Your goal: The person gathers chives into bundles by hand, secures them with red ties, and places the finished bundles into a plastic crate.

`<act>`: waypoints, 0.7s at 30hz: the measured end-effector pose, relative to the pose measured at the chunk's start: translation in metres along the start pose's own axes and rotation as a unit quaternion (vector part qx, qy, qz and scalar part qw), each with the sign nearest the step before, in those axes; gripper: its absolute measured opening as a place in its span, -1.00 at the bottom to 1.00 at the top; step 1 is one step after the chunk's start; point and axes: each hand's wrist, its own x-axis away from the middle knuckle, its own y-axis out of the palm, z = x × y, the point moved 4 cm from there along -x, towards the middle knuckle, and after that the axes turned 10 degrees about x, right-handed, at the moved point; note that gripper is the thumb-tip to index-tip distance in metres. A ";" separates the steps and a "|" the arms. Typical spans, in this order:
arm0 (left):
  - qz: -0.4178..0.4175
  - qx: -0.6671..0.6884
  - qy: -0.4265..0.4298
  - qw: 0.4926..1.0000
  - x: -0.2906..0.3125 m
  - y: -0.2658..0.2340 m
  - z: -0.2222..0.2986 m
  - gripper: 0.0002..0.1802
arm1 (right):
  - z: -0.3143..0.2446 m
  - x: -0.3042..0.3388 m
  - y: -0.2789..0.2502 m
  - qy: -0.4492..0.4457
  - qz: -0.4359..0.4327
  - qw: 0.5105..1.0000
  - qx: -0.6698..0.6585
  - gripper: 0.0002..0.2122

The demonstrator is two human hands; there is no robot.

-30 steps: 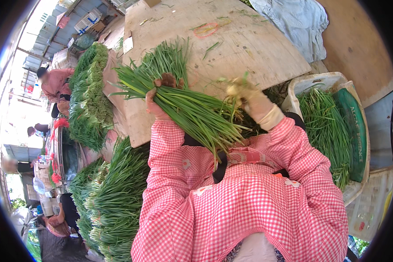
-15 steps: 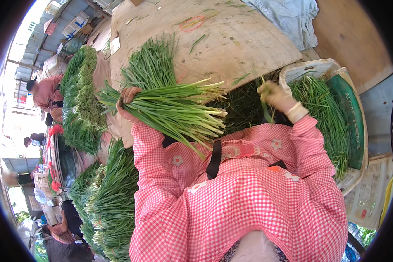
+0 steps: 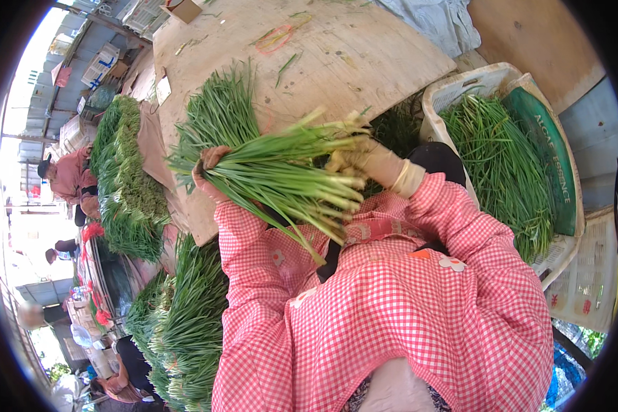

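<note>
My left hand (image 3: 211,167) is closed around the leafy part of a bunch of garlic chives (image 3: 275,168), held above the table's near edge. The pale stem ends fan out to the right, a little blurred. At those ends is my right hand (image 3: 371,163), in a light glove, with its fingers curled in on some stems. Exactly which stems it pinches is hard to make out. Behind the bunch, a pile of garlic chives (image 3: 220,110) lies on the wooden table (image 3: 336,62).
A white crate (image 3: 429,110) full of green chives and a green sack (image 3: 542,158) stand at the right. Tall heaps of chives (image 3: 196,323) rise on the left. A red loop (image 3: 275,40) and a pale blue cloth (image 3: 436,24) lie on the table. Another person (image 3: 72,175) sits far left.
My right hand has moved left from beside the crate to the stem ends. The bunch stays in my left hand. The view has shifted slightly.
</note>
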 end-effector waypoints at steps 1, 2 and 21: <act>0.022 0.003 0.019 1.000 0.002 0.001 0.000 -0.84 | 0.001 0.004 -0.014 -0.007 0.058 0.998 -0.032 -0.74; 0.035 -0.028 0.049 0.998 0.004 0.000 0.007 -0.85 | 0.002 0.008 -0.028 -0.015 0.113 0.991 -0.064 -0.74; 0.389 -0.385 0.153 0.823 0.064 -0.015 -0.002 -0.64 | 0.000 -0.011 -0.046 -0.039 0.251 0.956 0.144 -0.65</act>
